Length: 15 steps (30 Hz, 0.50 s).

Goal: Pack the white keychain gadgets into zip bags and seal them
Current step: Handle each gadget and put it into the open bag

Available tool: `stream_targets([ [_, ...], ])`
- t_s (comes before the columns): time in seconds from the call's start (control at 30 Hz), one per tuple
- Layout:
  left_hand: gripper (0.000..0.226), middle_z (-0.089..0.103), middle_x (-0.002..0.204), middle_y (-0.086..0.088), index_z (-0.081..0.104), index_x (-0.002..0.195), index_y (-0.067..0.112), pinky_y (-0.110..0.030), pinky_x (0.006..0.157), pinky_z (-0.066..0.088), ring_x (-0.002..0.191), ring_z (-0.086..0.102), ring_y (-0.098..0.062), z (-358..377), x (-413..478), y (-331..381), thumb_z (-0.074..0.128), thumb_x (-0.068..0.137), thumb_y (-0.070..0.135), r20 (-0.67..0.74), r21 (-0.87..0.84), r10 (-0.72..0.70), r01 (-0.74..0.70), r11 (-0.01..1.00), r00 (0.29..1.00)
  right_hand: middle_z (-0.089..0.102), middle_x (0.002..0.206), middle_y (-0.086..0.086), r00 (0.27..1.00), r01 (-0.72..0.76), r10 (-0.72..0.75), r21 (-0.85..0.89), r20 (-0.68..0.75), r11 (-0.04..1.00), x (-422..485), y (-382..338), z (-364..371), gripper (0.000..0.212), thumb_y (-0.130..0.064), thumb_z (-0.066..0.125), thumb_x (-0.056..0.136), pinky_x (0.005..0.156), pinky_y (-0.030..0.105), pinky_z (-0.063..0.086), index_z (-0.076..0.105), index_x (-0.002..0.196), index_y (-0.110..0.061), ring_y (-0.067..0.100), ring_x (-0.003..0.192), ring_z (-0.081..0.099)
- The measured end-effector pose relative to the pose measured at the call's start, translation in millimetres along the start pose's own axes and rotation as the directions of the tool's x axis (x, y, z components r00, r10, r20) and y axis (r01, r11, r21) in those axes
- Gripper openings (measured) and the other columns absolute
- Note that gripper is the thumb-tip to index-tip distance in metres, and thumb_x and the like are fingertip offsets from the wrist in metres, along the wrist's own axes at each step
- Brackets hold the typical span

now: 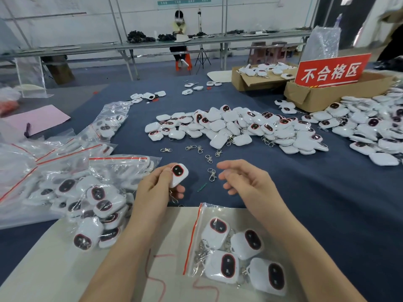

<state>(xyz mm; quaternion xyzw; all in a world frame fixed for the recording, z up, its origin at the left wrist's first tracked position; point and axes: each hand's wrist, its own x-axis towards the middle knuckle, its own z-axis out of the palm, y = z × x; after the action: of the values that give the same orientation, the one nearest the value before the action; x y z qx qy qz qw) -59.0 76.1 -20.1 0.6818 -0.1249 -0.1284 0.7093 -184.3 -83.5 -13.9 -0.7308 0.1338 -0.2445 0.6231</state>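
The job is partly done. At lower left of the frame lie the filled bags (117,165), several of them, each stuffed with white gadgets; whether every one is sealed cannot be told through the crumpled plastic. At bottom centre one bag (193,236) lies flat on a pale board (65,269), its red zip strip to the left, with four gadgets inside. I cannot tell if its mouth is pressed closed.

The left hand (157,184) is just above that bag and clamps a single gadget (179,174) between thumb and fingers, dark oval face up, its key ring hanging below the palm. The right hand (244,182) hovers just beside it, fingers loosely curled and holding nothing. A loose clip (212,175) lies on the blue bench (305,192) between the two hands, with more clips scattered just above.

Much is left. A big pile (229,127) of unpacked gadgets spreads across the middle of the frame, and a second heap (370,131) runs off the right edge. Small groups sit farther up. At upper right a box (327,94) stands behind a red sign (331,70).

I judge the held gadget is meant for the bag at bottom centre, which would then need sealing.
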Motion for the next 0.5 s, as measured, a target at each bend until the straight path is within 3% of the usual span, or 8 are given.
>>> stream_targets([
  [0.1,0.024,0.072,0.073,0.008,0.074,0.098,0.025,-0.021,0.054,0.052,0.058,0.062,-0.007,0,-2,0,0.051,0.105,0.021,0.037,0.049,0.020,-0.021,0.999,0.999,0.072,0.097,-0.019,0.989,0.106,-0.078,-0.241,0.124,0.965,-4,1,5,0.040,-0.011,0.056,0.099,0.079,0.019,0.053,0.072,0.098,-0.047,0.009,0.085,0.066],
  [0.2,0.016,0.068,0.071,0.003,0.073,0.106,0.021,-0.020,0.051,0.048,0.055,0.057,-0.010,-5,-2,0,0.058,0.102,0.026,0.075,0.069,-0.025,0.020,0.997,0.997,0.068,0.102,-0.014,0.922,0.333,-0.194,-0.429,0.335,0.840,-10,4,8,0.043,-0.002,0.054,0.098,0.081,0.024,0.051,0.077,0.100,-0.038,0.010,0.091,0.064],
  [0.3,0.019,0.060,0.062,-0.003,0.072,0.106,0.014,-0.018,0.049,0.044,0.050,0.052,-0.010,-13,-3,2,0.063,0.099,0.029,0.181,0.096,-0.109,0.093,0.991,0.977,0.064,0.116,-0.015,0.864,0.437,-0.150,-0.569,0.480,0.697,-11,9,12,0.046,-0.001,0.049,0.097,0.090,0.032,0.047,0.077,0.101,-0.037,0.008,0.097,0.055],
  [0.4,0.020,0.056,0.061,-0.006,0.076,0.105,0.014,-0.016,0.049,0.043,0.053,0.050,-0.013,-25,-4,8,0.062,0.098,0.026,0.297,0.171,-0.163,0.115,0.979,0.941,0.060,0.116,-0.021,0.879,0.402,-0.113,-0.589,0.464,0.701,-11,11,14,0.041,-0.005,0.048,0.095,0.089,0.035,0.046,0.074,0.089,-0.037,0.009,0.097,0.051],
  [0.5,0.020,0.062,0.070,-0.011,0.077,0.109,0.012,-0.019,0.053,0.047,0.059,0.053,-0.016,-33,-9,15,0.061,0.097,0.014,0.429,0.130,-0.257,0.223,0.966,0.866,0.060,0.107,-0.019,0.905,0.357,-0.133,-0.551,0.404,0.754,-12,10,15,0.034,-0.004,0.050,0.090,0.085,0.038,0.048,0.065,0.079,-0.032,0.011,0.095,0.055],
])
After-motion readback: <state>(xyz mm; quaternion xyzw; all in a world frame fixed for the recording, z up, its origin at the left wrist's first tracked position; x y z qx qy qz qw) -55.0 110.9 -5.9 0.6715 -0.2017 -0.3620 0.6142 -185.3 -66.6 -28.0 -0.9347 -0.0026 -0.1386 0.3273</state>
